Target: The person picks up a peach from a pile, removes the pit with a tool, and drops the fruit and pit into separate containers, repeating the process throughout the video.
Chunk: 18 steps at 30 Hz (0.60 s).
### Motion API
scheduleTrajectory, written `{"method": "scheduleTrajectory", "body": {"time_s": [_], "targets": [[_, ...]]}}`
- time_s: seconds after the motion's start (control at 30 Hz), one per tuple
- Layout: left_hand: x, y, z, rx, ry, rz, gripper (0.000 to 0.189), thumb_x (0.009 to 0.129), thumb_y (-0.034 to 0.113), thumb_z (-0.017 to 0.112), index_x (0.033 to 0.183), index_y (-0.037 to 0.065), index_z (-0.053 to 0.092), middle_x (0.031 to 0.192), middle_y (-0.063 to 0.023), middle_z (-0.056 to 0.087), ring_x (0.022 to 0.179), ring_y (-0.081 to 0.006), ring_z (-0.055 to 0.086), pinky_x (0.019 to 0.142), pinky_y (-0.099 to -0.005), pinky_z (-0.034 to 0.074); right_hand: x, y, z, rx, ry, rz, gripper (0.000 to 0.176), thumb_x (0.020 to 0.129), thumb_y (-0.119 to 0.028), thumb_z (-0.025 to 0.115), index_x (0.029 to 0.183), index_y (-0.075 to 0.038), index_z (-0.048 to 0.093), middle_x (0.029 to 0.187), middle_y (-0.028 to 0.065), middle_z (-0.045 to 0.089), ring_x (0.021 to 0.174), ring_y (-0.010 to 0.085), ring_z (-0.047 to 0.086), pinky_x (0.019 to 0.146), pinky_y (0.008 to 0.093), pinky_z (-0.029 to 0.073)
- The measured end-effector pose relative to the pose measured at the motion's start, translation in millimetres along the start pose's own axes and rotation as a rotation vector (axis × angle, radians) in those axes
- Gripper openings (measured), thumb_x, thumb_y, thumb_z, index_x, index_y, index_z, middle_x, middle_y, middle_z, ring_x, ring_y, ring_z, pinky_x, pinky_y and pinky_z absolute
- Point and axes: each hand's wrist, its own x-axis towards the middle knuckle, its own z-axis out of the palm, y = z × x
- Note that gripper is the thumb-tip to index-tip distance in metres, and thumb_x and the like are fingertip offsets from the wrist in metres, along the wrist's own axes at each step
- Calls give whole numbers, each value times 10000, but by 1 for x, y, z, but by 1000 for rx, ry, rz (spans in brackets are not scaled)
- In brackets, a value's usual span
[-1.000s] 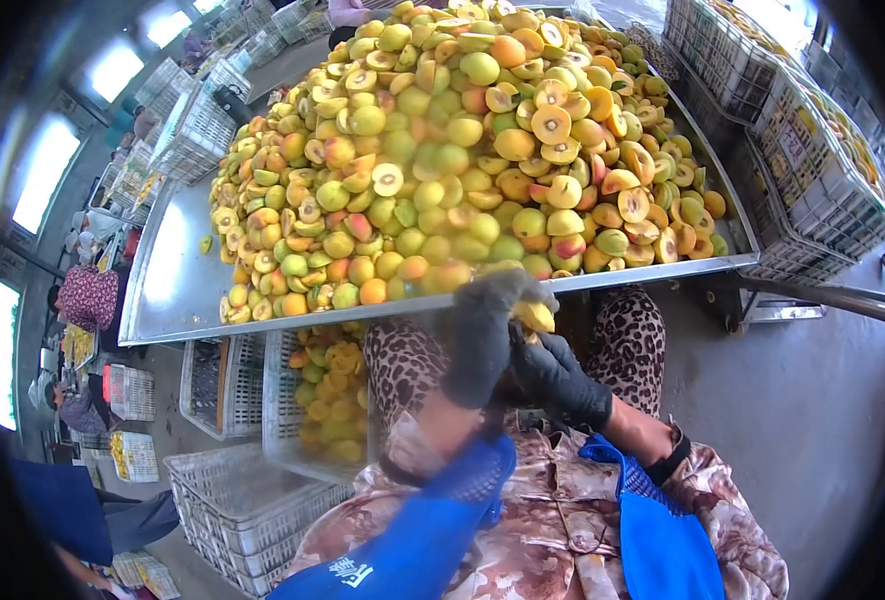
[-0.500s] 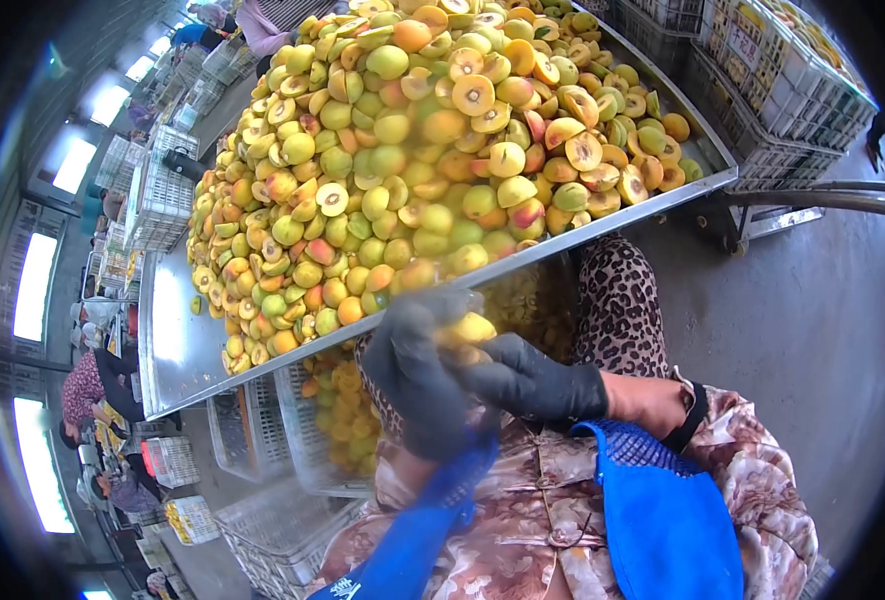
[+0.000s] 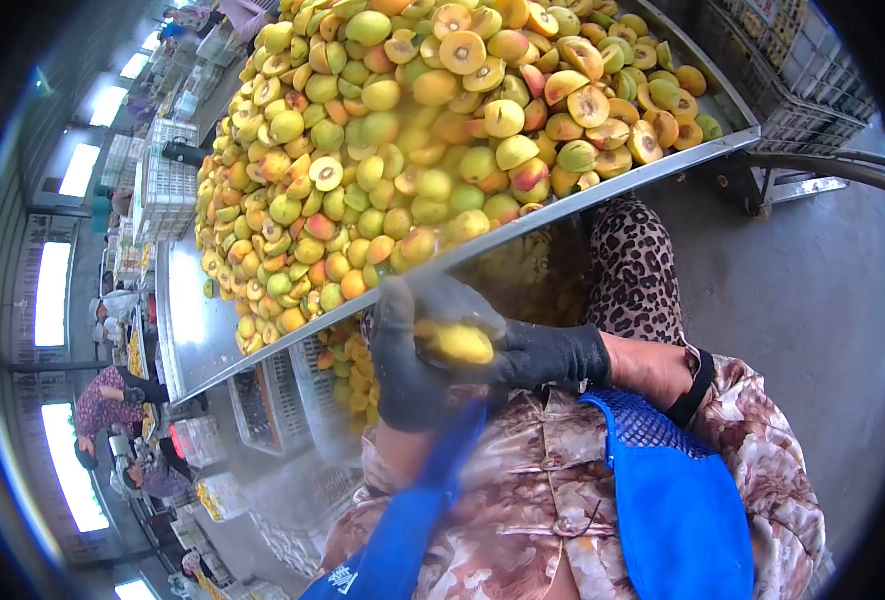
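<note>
Both my hands wear dark gloves and meet in front of my lap, just below the metal table's near edge. My left hand (image 3: pixel 408 355) is curled round one side of a yellow fruit piece (image 3: pixel 463 343). My right hand (image 3: pixel 553 355) comes from the right, its fingers closed on the same piece. Part of the fruit is covered by the fingers, and whether a tool is held there cannot be made out. Beyond the hands, halved yellow, green and reddish fruits (image 3: pixel 373 170) are heaped on the metal table (image 3: pixel 191 320).
Below the table's edge stand crates (image 3: pixel 263 405), and halved fruit (image 3: pixel 355 370) lies beneath it. Stacked crates (image 3: pixel 813 70) rise at the upper right beside a metal frame (image 3: pixel 803 185). Other people (image 3: pixel 113 400) work far off at the left.
The view has shifted slightly. My hands have turned, and the yellow piece between them shows more fully. Both hands stay together at the table's edge.
</note>
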Motion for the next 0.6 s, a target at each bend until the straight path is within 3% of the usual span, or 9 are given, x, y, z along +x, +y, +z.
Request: {"method": "scheduleTrajectory", "body": {"time_s": [0.03,0.1,0.2,0.23,0.3,0.33,0.43,0.5,0.6], "targets": [[2,-1,-5,-14,32,-35,541,1109,501,351,881,59,563,778,-115,602,737,-266,635,716,-371,537,3,-3,-1,101,-20,79,541,1013,-336,634,1443,-47,481,1275,112,629,1196,206,581,1044,355,464],[-9,11,-12,17,374,-217,551,1095,519,395,929,42,617,797,-130,657,725,-252,664,697,-378,569,-1,20,-9,-300,-183,157,429,1022,-358,615,1290,-24,598,1096,138,690,1033,223,653,950,379,522],[-13,-15,-140,-128,429,33,555,1070,507,480,979,1,691,915,-169,733,825,-291,722,780,-377,599,-14,25,-19,-21,50,319,435,1006,-425,612,1091,-1,655,945,217,693,856,297,696,783,421,541],[-19,-16,-171,483,453,102,464,1044,414,538,1038,-23,695,1062,-196,706,977,-314,683,873,-391,563,-22,28,-24,74,140,442,445,1001,-438,614,1064,0,653,939,233,691,844,324,701,761,430,538],[-19,-38,-250,1717,611,342,269,993,225,634,1032,-21,736,1242,-248,674,1174,-390,628,1028,-436,498,-34,45,-42,-700,132,612,467,985,-471,615,1012,-6,639,916,241,695,844,378,694,747,457,527],[0,-39,-243,1652,554,437,309,963,254,679,1147,8,710,1364,-246,593,1266,-407,560,1077,-474,447,-33,45,-49,-1092,139,685,479,978,-487,615,985,-9,632,904,245,697,844,405,690,740,471,522],[74,-61,-169,1405,327,558,406,907,224,742,1263,46,662,1525,-235,470,1430,-406,409,1173,-506,342,-26,46,-43,-719,328,474,509,961,-530,607,937,-22,614,879,265,684,855,452,669,741,510,509],[126,-67,-115,1373,8,468,559,849,119,765,1378,47,598,1566,-203,438,1479,-395,366,1199,-460,326,-23,38,-37,-835,302,473,528,962,-548,592,939,-21,613,881,281,671,862,460,662,748,521,505],[198,-116,-124,1387,-309,461,576,789,163,790,1342,91,647,1411,-181,593,1331,-376,534,1116,-439,430,-40,31,-33,-954,318,512,508,979,-521,595,986,-14,627,877,248,686,827,396,681,746,493,512]]}}
